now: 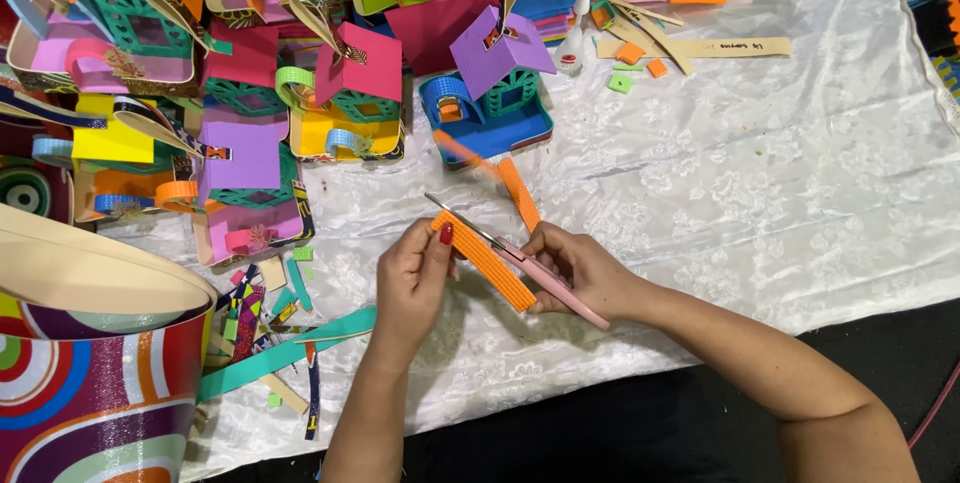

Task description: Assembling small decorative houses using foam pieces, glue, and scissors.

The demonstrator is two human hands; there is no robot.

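Note:
My left hand [412, 278] pinches the near-left end of an orange ribbed foam strip [487, 263] above the white cloth. My right hand [580, 268] grips pink-handled scissors [545, 278]; their metal blades [462, 221] lie along the strip's upper edge, pointing up and left. A second orange ribbed strip [519, 193] lies on the cloth just beyond the hands. A blurred orange scrap [458, 151] sits beside the blue foam house.
Many small foam houses [340, 93] in bright colours crowd the back left. A glue bottle [572, 43], foam sheets and offcuts [640, 53] lie at the back. A white cloth [760, 193] covers the table. A large patterned basket [90, 383] stands near left, scraps [270, 313] beside it.

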